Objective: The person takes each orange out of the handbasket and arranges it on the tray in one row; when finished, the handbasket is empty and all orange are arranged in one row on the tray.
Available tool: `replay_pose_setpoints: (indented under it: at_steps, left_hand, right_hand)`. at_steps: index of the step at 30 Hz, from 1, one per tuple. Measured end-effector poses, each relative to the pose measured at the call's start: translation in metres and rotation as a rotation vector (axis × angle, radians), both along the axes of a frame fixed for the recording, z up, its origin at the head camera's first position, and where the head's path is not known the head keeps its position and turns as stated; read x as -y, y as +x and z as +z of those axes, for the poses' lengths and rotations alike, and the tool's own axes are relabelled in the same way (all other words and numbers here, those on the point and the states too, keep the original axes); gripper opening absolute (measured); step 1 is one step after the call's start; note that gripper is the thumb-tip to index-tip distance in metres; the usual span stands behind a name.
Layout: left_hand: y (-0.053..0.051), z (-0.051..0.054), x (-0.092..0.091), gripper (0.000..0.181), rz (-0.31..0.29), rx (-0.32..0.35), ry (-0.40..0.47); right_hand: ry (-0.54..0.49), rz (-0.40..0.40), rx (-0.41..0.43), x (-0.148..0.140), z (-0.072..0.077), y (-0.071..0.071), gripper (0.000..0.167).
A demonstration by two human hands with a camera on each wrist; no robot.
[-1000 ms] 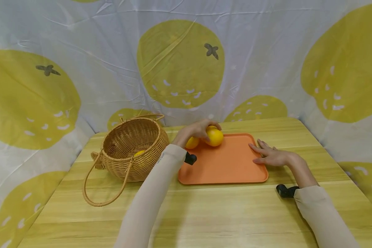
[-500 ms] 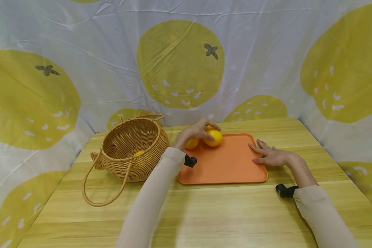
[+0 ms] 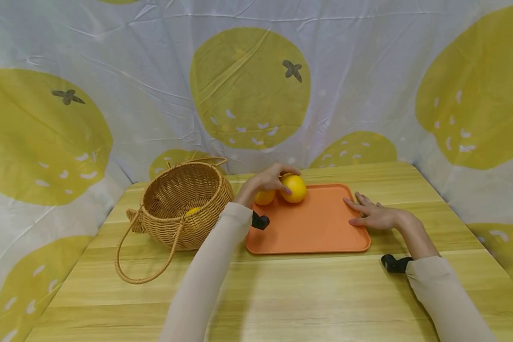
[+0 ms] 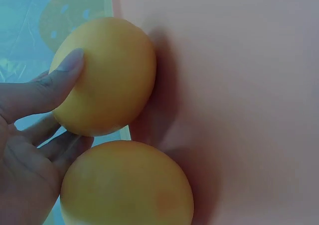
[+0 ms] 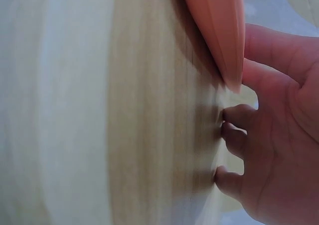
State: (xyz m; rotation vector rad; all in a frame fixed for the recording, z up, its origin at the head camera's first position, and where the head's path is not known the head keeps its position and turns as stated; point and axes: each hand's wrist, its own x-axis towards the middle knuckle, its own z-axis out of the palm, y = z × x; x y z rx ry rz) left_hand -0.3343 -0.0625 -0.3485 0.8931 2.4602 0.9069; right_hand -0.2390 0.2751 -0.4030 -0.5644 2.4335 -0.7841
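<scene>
My left hand (image 3: 268, 180) holds a round yellow-orange orange (image 3: 296, 189) at the far left of the orange tray (image 3: 312, 228). In the left wrist view the thumb lies on this orange (image 4: 112, 75), with fingers partly hidden behind it. A second orange (image 3: 264, 197) sits beside it on the tray, under the hand, and largely fills the lower part of the left wrist view. My right hand (image 3: 378, 216) rests at the tray's right edge, fingers spread. Its thumb and index finger touch the tray rim (image 5: 224, 46); the other fingertips touch the table.
A wicker basket (image 3: 205, 228) stands left of the tray, with a yellow fruit (image 3: 192, 211) partly visible inside. Its handle (image 3: 124, 273) hangs out over the wooden table (image 3: 308, 294). Behind the table hangs a fruit-printed cloth (image 3: 350, 95).
My left hand has shifted slightly left, uncovering more of the orange's upper side. That orange has turned or moved a little left. The right hand, tray and basket stay put.
</scene>
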Motion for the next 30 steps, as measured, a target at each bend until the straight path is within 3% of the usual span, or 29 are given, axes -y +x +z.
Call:
replay_pose_setpoints:
  at_steps: [6, 12, 21, 30]
  left_hand:
    - [-0.002, -0.002, 0.002, 0.059, -0.058, -0.043, 0.01]
    - [0.0, -0.003, -0.002, 0.06, -0.017, -0.045, -0.015]
    - [-0.001, -0.008, -0.008, 0.057, 0.013, -0.134, -0.028]
    - [-0.002, -0.001, -0.002, 0.052, -0.015, -0.037, -0.047]
  right_hand:
    - [0.01, -0.002, -0.004, 0.0, 0.0, 0.0, 0.087]
    - [0.01, -0.001, -0.004, 0.0, 0.0, 0.0, 0.086]
    - [0.011, 0.003, -0.002, 0.0, -0.001, 0.0, 0.086]
    - [0.008, 0.003, -0.005, -0.001, -0.001, 0.0, 0.087]
